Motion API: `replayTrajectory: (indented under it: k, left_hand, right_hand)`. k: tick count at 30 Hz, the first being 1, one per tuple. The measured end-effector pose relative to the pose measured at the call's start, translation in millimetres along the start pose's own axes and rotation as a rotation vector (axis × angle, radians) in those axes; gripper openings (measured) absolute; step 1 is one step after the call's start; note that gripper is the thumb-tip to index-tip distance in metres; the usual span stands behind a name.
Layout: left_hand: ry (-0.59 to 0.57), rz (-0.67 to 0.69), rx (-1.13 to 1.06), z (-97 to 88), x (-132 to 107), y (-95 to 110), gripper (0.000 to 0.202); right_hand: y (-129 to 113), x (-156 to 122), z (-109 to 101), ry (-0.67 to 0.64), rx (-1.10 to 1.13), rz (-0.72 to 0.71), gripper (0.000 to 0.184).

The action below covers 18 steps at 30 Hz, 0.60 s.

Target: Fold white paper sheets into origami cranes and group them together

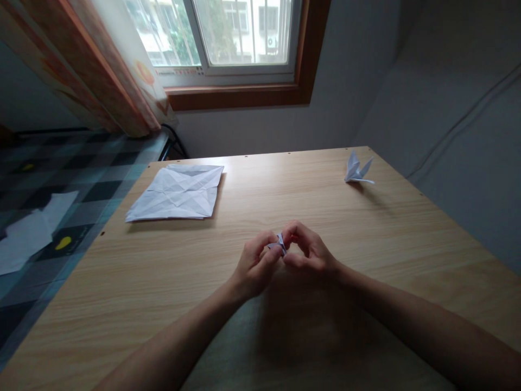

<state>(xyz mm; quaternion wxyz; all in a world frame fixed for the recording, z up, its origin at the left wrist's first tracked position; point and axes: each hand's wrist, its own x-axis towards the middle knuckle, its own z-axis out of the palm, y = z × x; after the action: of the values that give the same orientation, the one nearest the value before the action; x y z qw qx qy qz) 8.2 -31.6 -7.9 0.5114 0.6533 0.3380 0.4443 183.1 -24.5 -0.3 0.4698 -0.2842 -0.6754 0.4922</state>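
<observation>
Between my two hands, over the middle of the table, is a small piece of folded white paper (280, 245), mostly hidden by the fingers. My left hand (257, 264) pinches its left side between thumb and fingers. On the other side, my right hand (310, 251) has thumb and fingertips closed at the paper's right edge. Narrow pointed flaps show between the fingertips; the full shape cannot be made out.
A folded paper crane (356, 169) stands at the table's far right. Creased white paper sheets (179, 193) lie stacked at the far left of the wooden table (163, 271). Left of it, more white paper (32, 239) rests on a checked cloth (24, 304). A window (244, 38) is behind.
</observation>
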Motion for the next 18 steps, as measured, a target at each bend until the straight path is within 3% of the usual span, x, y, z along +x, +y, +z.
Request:
replayTrajectory:
  k: [6,11,15,18]
  left_hand:
    - [-0.032,0.021,0.116,1.2,1,11,0.031]
    - [-0.018,-0.092,0.0,-1.6,1,5,0.032]
    - [0.057,-0.175,-0.166,-7.2,4,-3,0.031]
    - [0.155,-0.193,-0.192,-13.5,9,-5,0.034]
  right_hand:
    - [-1,-2,4,0.088,0.033,0.138,0.03]
    - [-6,0,2,0.067,0.18,0.214,0.025]
    - [-4,4,-5,0.071,0.202,0.209,0.024]
    - [5,9,-14,0.181,0.288,0.213,0.019]
